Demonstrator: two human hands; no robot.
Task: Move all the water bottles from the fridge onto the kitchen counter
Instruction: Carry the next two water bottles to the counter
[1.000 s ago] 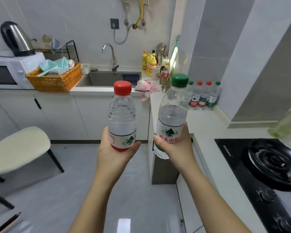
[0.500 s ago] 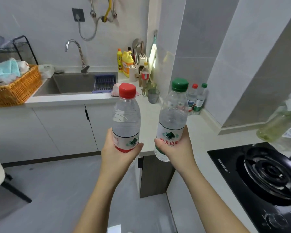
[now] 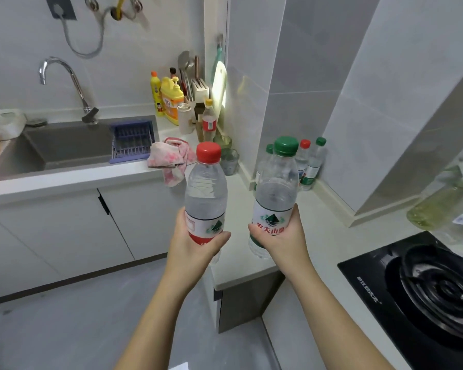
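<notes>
My left hand (image 3: 195, 245) grips a red-capped water bottle (image 3: 206, 193) around its lower label, upright. A green-capped water bottle (image 3: 277, 193) stands upright in my right hand (image 3: 281, 240), fingers wrapped round its label. Both bottles hover at the near corner of the white kitchen counter (image 3: 329, 236). Against the tiled wall corner behind them stand several more water bottles (image 3: 309, 164) with red and green caps, partly hidden by the one in my right hand. The fridge is out of view.
A black gas hob (image 3: 425, 284) fills the counter at right, with a clear oil bottle (image 3: 444, 204) beside it. At left lie a sink (image 3: 72, 145) with a faucet, a purple rack, a pink cloth (image 3: 171, 158), detergent bottles and glasses (image 3: 229, 160).
I have moved closer to the counter corner and turned right; both held bottles now hover over the counter's edge. The orange basket has slid almost out at left.
</notes>
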